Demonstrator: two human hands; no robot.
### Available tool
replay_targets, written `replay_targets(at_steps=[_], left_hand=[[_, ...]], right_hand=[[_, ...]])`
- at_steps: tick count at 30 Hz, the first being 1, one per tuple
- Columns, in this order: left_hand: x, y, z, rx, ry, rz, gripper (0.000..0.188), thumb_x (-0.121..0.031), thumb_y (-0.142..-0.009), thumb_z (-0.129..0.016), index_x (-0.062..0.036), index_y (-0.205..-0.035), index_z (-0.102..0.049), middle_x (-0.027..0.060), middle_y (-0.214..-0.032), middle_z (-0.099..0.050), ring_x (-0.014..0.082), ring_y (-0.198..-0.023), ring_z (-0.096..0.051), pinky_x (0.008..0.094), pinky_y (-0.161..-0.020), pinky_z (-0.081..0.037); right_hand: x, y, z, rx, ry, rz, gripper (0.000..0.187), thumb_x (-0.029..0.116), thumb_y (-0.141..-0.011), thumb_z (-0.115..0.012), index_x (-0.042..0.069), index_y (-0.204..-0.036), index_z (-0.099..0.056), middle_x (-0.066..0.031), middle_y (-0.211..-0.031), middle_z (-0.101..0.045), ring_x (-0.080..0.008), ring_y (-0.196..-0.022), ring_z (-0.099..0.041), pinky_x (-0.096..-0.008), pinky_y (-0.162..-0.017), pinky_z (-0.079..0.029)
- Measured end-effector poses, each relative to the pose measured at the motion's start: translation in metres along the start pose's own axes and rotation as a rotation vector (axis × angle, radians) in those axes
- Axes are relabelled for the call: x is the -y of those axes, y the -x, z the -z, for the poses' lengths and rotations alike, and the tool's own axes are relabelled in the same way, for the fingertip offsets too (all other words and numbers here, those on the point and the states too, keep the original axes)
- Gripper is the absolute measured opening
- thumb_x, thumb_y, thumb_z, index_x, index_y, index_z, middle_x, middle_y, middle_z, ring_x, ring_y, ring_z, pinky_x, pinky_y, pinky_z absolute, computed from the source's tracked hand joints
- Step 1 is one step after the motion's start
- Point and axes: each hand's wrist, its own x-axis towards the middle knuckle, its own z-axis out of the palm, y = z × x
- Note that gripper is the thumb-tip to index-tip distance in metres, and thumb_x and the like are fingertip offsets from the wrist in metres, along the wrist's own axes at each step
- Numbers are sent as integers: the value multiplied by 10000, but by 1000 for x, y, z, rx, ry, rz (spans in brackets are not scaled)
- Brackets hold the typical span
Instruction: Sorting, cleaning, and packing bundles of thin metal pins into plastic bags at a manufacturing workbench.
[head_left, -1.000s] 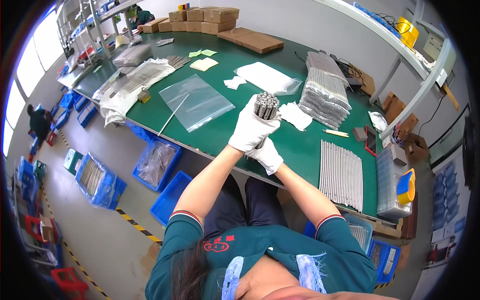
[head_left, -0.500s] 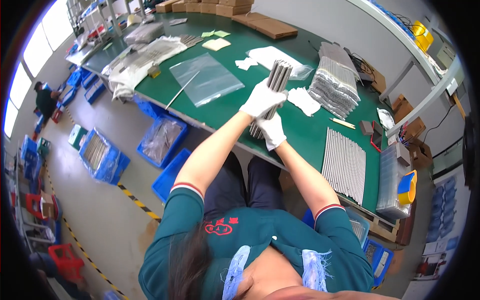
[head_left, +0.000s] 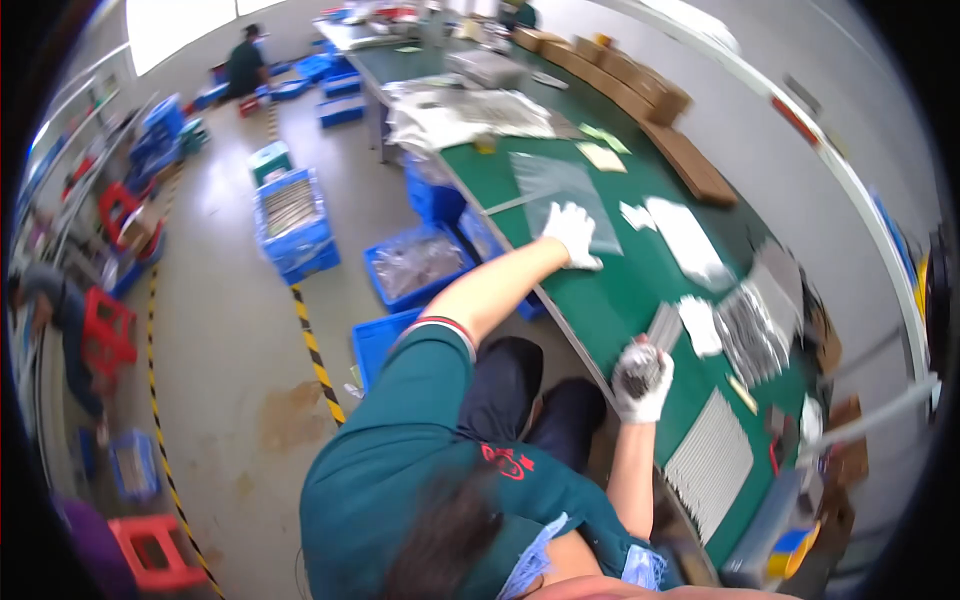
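Observation:
My left hand (head_left: pixel 572 237), in a white glove, is open with its fingers spread over the near edge of a clear plastic bag (head_left: pixel 545 178) on the green table. Whether it presses on the bag or just hovers, I cannot tell. A single thin rod (head_left: pixel 507 205) lies by the bag's left side. My right hand (head_left: pixel 645 402), also gloved, is closed around a bundle of grey metal rods (head_left: pixel 664 325) near the table's front edge. The rods' near ends face me, slightly blurred. To the right, many similar rods (head_left: pixel 710 465) lie side by side in a flat row.
White cloths (head_left: pixel 700 325) and a stack of plastic-wrapped rods (head_left: pixel 755 330) lie beyond my right hand. A marker-like stick (head_left: pixel 742 394) lies near the row. Cardboard boxes (head_left: pixel 630 80) line the back. Blue bins (head_left: pixel 415 265) stand on the floor at left. A co-worker (head_left: pixel 247 68) is far off.
My left hand has let go of the bundle and moved left to the clear bag. My right hand now holds the rods alone, their ends turned toward me. The view has swung left.

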Motion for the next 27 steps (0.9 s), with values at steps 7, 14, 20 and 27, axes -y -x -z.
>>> replay_targets(at_steps=[7,14,20,27], left_hand=[[34,1,-37,-128,110,85,320,-366,-811,-523,-109,-712,-686,123,-731,-671,301,-713,-655,428,-627,-486],[30,-30,-35,8,49,69,237,-147,-769,-515,-64,-855,-720,146,-883,-682,299,-820,-665,397,-679,-523],[42,-34,-11,-328,193,94,209,-147,-753,-509,-62,-699,-692,149,-713,-658,320,-655,-652,417,-563,-506],[23,-14,58,-936,371,112,100,-226,-785,-545,-168,-832,-612,78,-658,-566,275,-637,-608,402,-552,-482]], right_hand=[[5,8,8,84,-16,-116,345,112,-814,-613,14,-1115,-477,15,-802,-534,-83,-704,-519,-241,-648,-457],[15,2,0,155,-46,-213,356,108,-853,-587,-3,-1160,-444,12,-845,-526,-84,-730,-541,-278,-729,-502],[15,1,-2,146,-38,-228,339,105,-859,-573,-6,-1149,-437,12,-817,-503,-78,-702,-522,-264,-701,-494],[14,11,4,184,-55,-166,300,85,-846,-553,2,-1111,-438,4,-806,-493,-78,-692,-512,-243,-665,-471]])
